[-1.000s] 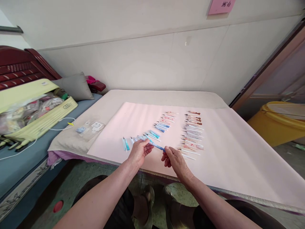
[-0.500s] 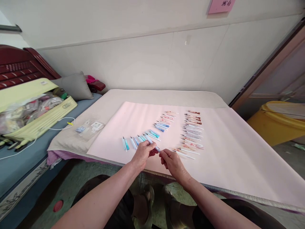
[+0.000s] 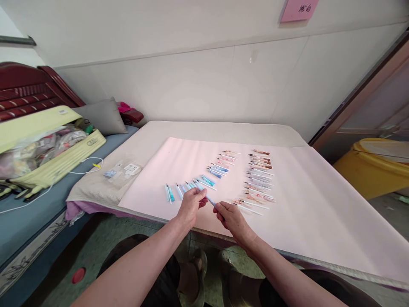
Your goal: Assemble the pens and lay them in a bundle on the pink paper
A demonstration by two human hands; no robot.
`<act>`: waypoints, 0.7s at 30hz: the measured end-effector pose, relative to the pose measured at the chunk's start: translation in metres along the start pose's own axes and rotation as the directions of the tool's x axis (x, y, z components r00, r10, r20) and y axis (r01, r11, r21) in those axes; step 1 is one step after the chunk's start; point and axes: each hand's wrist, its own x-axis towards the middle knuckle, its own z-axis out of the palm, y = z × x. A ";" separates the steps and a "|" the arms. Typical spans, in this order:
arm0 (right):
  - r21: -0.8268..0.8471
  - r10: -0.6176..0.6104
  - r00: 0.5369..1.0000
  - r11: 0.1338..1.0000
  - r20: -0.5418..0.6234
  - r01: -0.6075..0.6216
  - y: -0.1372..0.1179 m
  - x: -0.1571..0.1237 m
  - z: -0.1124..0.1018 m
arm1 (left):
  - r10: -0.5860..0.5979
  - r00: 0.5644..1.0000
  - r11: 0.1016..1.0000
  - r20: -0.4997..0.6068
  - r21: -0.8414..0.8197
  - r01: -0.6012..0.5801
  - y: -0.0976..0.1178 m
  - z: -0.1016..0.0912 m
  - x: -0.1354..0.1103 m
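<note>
Over the front of the pink sheet (image 3: 306,204), a slim pale-blue pen (image 3: 210,199) spans my two hands. My left hand (image 3: 191,205) is closed on its upper part, fingers pinched around it. The lower end is pinched in my right hand (image 3: 234,218), which covers its tip. Beyond my left hand lie turquoise and blue pens (image 3: 171,194) in a slanting line. Dark-blue pens (image 3: 216,171) and pinkish pens (image 3: 227,159) carry that line further back. A column of pens with brown, pale and orange patterns (image 3: 260,175) lies to the right, its near end beside my right hand.
Clear plastic bags with labels (image 3: 123,171) lie left of the sheet. A bed at the left bears a pale-yellow case (image 3: 91,143) of bagged items, a white cord and a grey pillow (image 3: 102,116). A yellow bin (image 3: 370,168) stands at the right, a wall behind.
My right hand has shifted slightly down and right from my left, so a longer stretch of the pen shows between them. The rows of pens look unchanged.
</note>
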 end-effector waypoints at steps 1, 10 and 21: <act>0.024 0.008 1.000 1.000 0.014 -0.008 0.000 0.000 0.000 | 0.003 1.000 1.000 0.012 -0.005 -0.003 0.000 0.000 0.000; 0.030 -0.061 0.993 0.998 0.103 0.058 -0.006 -0.007 -0.004 | -0.035 0.993 0.995 0.112 -0.090 0.045 0.007 0.004 -0.006; -0.322 -0.391 0.813 0.775 0.430 0.543 -0.027 -0.016 -0.021 | -0.010 0.984 0.985 0.177 -0.169 0.040 0.020 -0.007 0.002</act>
